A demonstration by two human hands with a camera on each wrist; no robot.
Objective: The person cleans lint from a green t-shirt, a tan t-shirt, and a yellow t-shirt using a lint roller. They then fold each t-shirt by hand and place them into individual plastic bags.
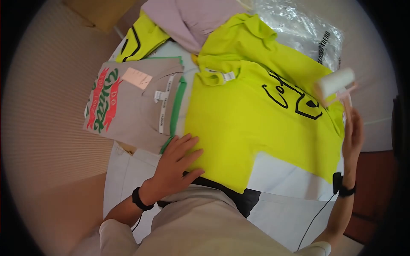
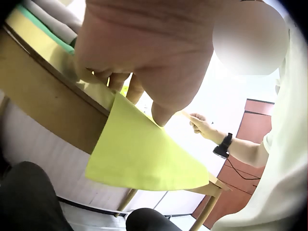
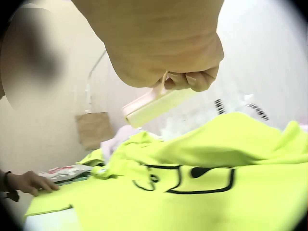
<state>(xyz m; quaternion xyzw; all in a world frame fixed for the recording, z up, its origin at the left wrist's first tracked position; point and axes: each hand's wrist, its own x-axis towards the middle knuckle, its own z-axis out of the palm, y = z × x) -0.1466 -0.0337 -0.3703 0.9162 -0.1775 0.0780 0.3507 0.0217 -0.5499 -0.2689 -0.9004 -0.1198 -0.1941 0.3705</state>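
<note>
A bright yellow T-shirt (image 1: 230, 128) with a black line print lies spread on the white table. My left hand (image 1: 176, 163) rests on its left edge with the fingers spread. In the left wrist view the shirt's edge (image 2: 144, 154) hangs over the table's rim below that hand. My right hand (image 1: 354, 136) grips the handle of a lint roller (image 1: 337, 82), its white cylinder held above the shirt's right side. From the right wrist view, the roller (image 3: 156, 108) is raised over the printed front.
Left of the yellow shirt lies a folded grey T-shirt (image 1: 143, 102) with green trim and a paper tag (image 1: 136, 78). Lilac fabric (image 1: 190, 19) and a clear plastic bag (image 1: 299, 25) are at the back. A cable (image 1: 316, 222) runs from the right wrist.
</note>
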